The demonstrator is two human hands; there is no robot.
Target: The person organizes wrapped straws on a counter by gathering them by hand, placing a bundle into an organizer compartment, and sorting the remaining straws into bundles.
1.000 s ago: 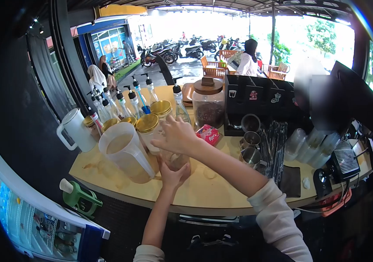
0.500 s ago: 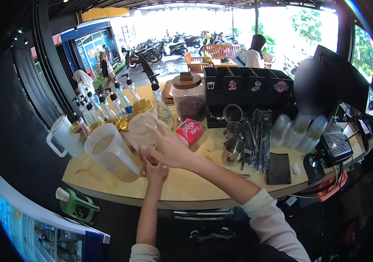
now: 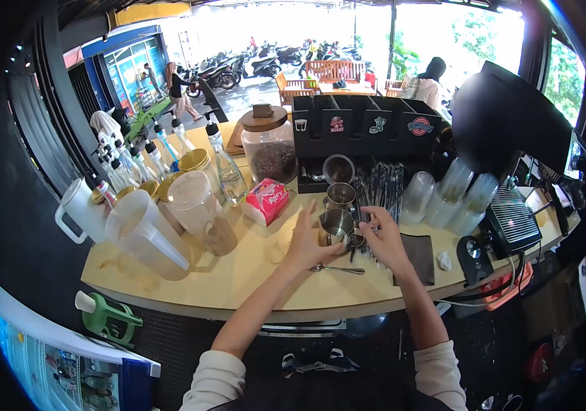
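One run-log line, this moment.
left hand: open beside front metal pitcher | right hand: at its handle, grip unclear | spoon: on counter | pink pack: left of pitcher

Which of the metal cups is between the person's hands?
The front metal cup, nearest the near edge of the counter; the left hand and right hand flank it. The rear metal cup sits beyond.

"Jolly" on the pink pack (image 3: 267, 202) (round sticker (image 3: 420, 126) too blurred)
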